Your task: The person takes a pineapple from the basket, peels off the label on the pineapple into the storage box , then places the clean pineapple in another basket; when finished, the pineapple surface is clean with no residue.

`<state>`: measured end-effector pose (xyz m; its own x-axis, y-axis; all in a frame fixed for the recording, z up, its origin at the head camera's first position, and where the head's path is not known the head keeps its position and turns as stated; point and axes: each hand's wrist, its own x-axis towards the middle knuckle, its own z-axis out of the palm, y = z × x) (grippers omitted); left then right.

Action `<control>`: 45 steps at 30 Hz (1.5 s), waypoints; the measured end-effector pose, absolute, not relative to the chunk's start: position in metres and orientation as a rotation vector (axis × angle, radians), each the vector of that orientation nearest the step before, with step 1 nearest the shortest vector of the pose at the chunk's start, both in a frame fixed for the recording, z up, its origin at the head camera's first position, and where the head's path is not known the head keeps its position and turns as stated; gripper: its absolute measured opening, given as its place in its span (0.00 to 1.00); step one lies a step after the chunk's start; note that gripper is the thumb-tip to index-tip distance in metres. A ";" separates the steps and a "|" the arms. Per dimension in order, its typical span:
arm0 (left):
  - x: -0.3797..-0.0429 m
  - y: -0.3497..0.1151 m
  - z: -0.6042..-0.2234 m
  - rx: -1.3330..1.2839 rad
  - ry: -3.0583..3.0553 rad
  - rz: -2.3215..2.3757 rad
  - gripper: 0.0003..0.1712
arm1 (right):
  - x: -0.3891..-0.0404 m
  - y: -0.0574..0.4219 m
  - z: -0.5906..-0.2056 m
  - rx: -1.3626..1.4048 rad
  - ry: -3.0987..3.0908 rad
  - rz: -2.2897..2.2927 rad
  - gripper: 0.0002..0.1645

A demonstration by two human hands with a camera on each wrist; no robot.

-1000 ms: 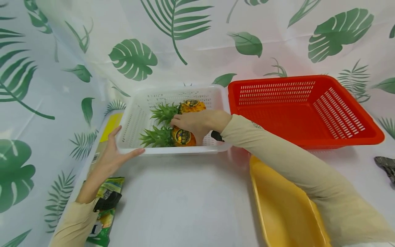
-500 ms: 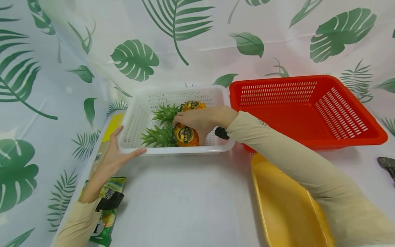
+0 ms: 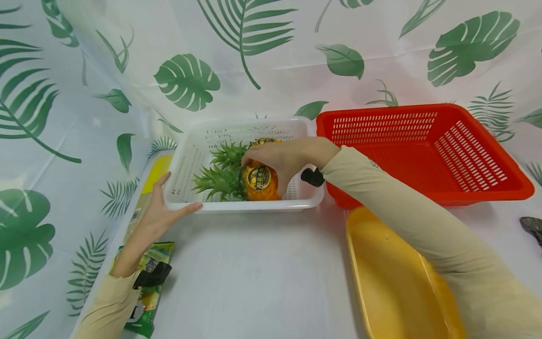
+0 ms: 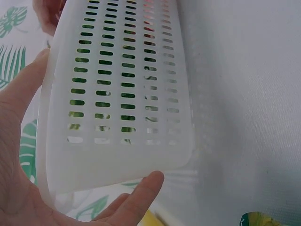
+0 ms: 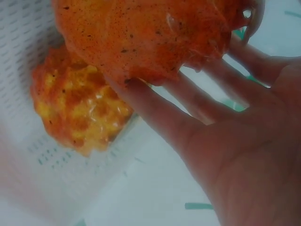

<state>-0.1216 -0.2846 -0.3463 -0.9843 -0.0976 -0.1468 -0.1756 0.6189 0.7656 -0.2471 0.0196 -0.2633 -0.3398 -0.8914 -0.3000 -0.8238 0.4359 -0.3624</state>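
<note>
In the head view two pineapples lie in a white slotted basket (image 3: 250, 205), leafy tops to the left. My right hand (image 3: 288, 157) grips the nearer pineapple (image 3: 259, 182), which has a dark round label on its orange body. Its fingers lie over the far side, with the thumb at the near end. The other pineapple (image 5: 80, 101) shows behind it in the right wrist view and is mostly hidden in the head view. My left hand (image 3: 154, 212) spreads around the basket's near left corner, thumb along the front rim, fingers straight along the left side.
A red slotted basket (image 3: 423, 195) stands to the right of the white one. Nearer me, under the right forearm, lies a yellow tray (image 3: 389, 282). Green packets (image 3: 148, 301) lie beneath the left wrist. A dark object (image 3: 532, 227) sits at the right edge.
My right hand and the nearer pineapple have shifted slightly right, and the pineapple now covers more of the other one. The left hand keeps its place at the basket corner.
</note>
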 end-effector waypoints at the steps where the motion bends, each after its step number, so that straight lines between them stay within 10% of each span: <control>1: -0.122 -0.284 -0.346 -0.234 2.745 1.309 0.71 | -0.247 0.022 -0.262 -1.459 2.235 -0.223 0.58; 28: -0.121 -0.283 -0.346 -0.235 2.740 1.290 0.69 | -0.182 0.097 -0.177 -1.566 2.320 -0.432 0.56; 45: -0.118 -0.283 -0.349 -0.200 2.742 1.381 0.68 | -0.125 0.129 -0.225 -1.325 2.129 -0.446 0.55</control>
